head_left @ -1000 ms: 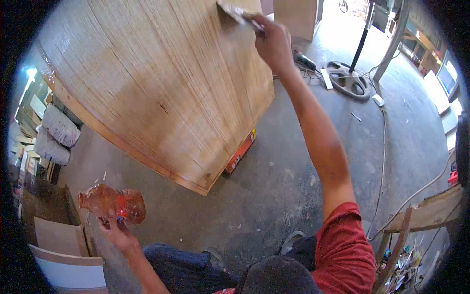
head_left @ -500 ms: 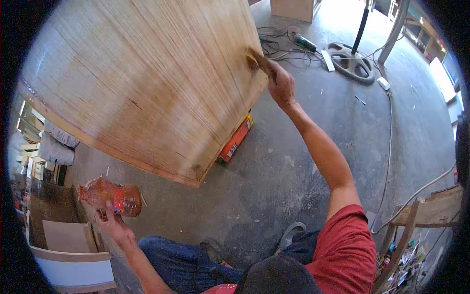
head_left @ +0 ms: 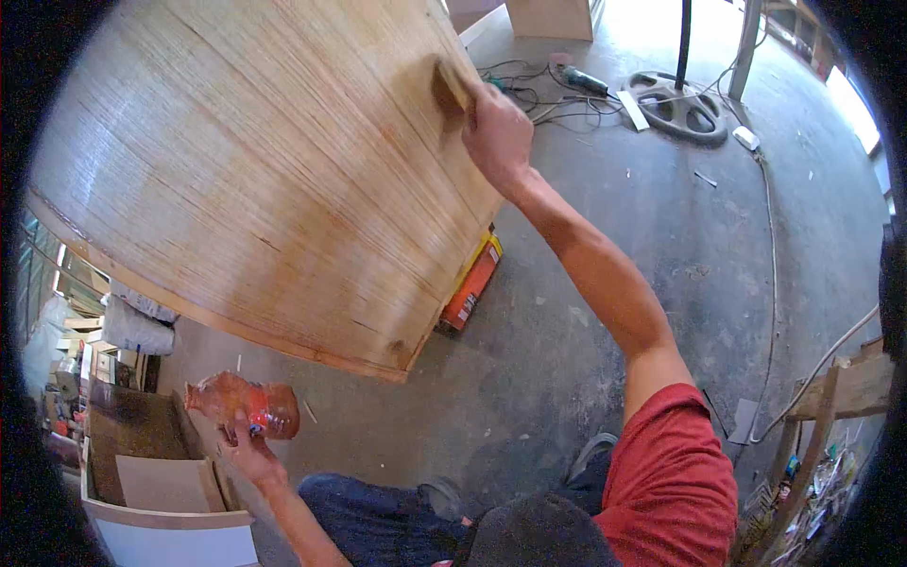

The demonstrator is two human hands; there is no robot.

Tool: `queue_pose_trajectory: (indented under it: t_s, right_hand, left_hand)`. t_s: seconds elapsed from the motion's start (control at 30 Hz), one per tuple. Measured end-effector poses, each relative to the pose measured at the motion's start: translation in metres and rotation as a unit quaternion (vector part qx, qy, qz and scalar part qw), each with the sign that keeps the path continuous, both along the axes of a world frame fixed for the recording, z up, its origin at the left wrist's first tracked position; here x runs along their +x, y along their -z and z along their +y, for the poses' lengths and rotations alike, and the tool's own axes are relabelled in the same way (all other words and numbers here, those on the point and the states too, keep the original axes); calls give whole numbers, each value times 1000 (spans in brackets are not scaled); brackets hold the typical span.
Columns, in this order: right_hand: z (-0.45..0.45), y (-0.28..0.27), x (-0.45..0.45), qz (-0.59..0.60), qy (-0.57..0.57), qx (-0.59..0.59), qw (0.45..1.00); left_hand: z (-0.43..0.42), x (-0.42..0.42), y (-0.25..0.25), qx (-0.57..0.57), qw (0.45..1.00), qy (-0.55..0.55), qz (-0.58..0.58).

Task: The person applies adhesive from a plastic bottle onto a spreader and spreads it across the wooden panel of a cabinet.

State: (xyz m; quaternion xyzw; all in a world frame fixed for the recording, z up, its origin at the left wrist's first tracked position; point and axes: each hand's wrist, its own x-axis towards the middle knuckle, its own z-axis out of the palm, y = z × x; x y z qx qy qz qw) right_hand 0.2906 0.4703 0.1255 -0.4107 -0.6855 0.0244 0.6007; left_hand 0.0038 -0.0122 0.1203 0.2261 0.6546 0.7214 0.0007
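Note:
A large wooden panel [head_left: 255,180] with streaked grain fills the upper left, its near corner pointing down. My right hand [head_left: 498,137] is closed around a flat brush [head_left: 453,87] at the panel's right part, and the brush's tip lies against or just over the wood. Low on the left, my left hand [head_left: 250,454] grips a reddish see-through plastic bottle [head_left: 241,404] lying sideways, away from the panel. What the bottle contains cannot be made out. An orange and yellow box [head_left: 472,288] shows beneath the panel's right edge.
A power tool [head_left: 581,81] with tangled cables lies on the floor beyond the panel, beside a round stand base [head_left: 675,109]. An open wooden box [head_left: 142,454] stands at lower left. A wooden frame [head_left: 841,397] with scraps is at lower right.
My right hand and the brush have moved down from the panel's top, then a little up and left along its right side. My left hand still holds the bottle. The view has shifted slightly.

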Motion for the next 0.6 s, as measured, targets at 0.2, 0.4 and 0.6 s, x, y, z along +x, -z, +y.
queue_pose_trajectory:
  t_s: [0.2,0.4,0.6]
  right_hand:
    - [30,-30,-17,-3,58,-39,998]
    - [33,-32,-34,8,97,1,995]
    - [28,-21,-14,-12,74,5,997]
  left_hand:
    - [-1,-8,6,11,1000,7,-1]
    - [-3,-6,5,-8,1000,-23,-19]
    - [-19,-33,17,-11,1000,-5,-23]
